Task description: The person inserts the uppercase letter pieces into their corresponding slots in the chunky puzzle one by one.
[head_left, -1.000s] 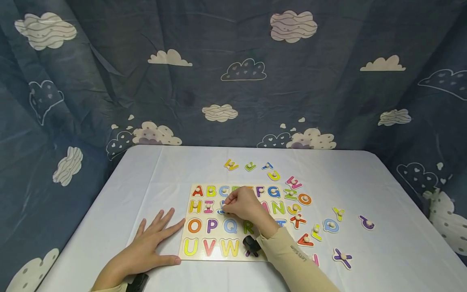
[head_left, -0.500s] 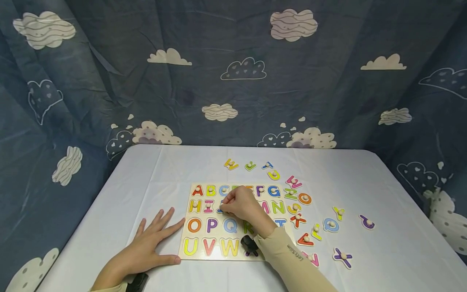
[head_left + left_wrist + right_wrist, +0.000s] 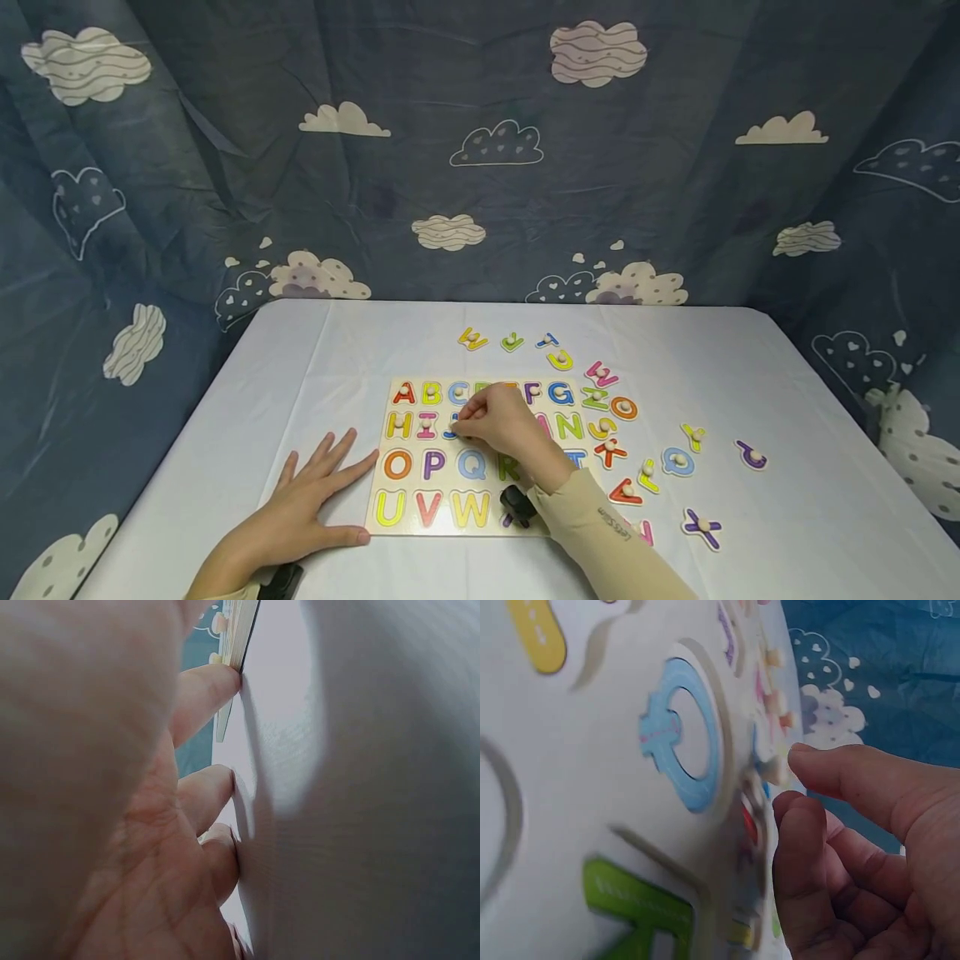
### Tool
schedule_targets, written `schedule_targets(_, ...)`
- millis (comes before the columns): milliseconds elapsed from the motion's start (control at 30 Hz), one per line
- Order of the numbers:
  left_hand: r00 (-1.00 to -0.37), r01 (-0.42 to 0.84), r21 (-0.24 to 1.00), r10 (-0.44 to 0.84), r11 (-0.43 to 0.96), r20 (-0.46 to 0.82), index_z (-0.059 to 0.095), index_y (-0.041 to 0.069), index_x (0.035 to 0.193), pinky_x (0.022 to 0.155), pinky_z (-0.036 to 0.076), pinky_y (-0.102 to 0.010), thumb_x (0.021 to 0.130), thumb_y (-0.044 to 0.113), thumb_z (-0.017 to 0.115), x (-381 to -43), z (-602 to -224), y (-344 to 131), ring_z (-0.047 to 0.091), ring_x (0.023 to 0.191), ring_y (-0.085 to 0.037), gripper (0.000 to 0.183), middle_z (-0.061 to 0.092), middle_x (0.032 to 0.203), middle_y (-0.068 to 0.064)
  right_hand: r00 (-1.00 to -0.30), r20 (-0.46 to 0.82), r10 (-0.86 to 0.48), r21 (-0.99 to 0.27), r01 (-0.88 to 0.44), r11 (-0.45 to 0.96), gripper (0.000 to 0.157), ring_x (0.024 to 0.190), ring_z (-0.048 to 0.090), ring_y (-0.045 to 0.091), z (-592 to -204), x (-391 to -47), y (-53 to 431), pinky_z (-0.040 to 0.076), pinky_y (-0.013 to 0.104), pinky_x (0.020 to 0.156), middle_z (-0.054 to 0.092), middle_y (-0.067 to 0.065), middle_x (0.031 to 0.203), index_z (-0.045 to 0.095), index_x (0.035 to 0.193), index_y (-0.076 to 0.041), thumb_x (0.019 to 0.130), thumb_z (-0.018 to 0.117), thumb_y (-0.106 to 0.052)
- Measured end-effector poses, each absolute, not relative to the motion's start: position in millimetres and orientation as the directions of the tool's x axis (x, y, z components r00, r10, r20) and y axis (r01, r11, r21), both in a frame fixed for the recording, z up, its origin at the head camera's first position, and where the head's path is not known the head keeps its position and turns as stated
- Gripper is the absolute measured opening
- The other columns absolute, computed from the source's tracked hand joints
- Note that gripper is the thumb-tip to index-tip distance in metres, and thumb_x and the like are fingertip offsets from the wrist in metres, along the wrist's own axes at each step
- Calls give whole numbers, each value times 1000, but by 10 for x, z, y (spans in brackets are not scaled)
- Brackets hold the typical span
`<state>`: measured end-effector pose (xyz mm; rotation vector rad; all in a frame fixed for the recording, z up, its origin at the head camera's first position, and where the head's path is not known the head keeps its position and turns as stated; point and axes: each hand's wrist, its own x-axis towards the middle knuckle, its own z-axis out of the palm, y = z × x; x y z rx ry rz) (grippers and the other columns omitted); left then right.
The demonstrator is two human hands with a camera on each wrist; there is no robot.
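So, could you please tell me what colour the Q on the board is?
The Q is light blue, seen best in the right wrist view.

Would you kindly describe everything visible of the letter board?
The letter board is a flat, pale rectangle, apparently wooden, lying on the white cloth. It has four rows of colourful letters: knobbed pieces fill A, B, C, F, G, H and I; O, P, Q, U, V and W have none. The left hand rests thumb and index finger at its left edge; the right hand covers part, fingertips at the blue J.
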<state>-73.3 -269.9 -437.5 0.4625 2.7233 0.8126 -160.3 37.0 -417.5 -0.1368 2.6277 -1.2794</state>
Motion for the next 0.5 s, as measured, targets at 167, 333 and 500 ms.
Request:
schedule_targets(167, -915, 229, 569, 374, 790, -151, 54, 35, 159, 123, -4, -83, 69, 66, 90, -735, -4370, -2700, 11, 165, -53, 102, 27, 179, -13, -976, -156, -154, -787, 28, 616, 14, 64, 59, 10, -4088, -1575, 516, 47, 21, 57, 67, -1, 72, 77, 85, -9, 89, 87, -17)
schedule_targets(333, -917, 234, 565, 374, 791, -143, 54, 35, 159, 123, -4, -84, 69, 67, 90, -733, -4365, -2699, 12, 165, -54, 102, 27, 179, -14, -983, -159, -89, -775, 69, 628, 13, 65, 60, 12, -4039, -1543, 728, 46, 23, 57, 66, 0, 75, 78, 90, -9, 89, 87, -18)
schedule_targets(500, -918, 223, 575, 367, 787, -146, 54, 36, 159, 123, -5, -84, 68, 69, 90, -730, -4375, -2702, 11, 165, -53, 102, 27, 179, -13, -987, -151, -50, -768, 85, 635, 15, 62, 66, 15, -4012, -1511, 946, 48, 23, 54, 68, 2, 75, 78, 97, -7, 90, 86, -17)
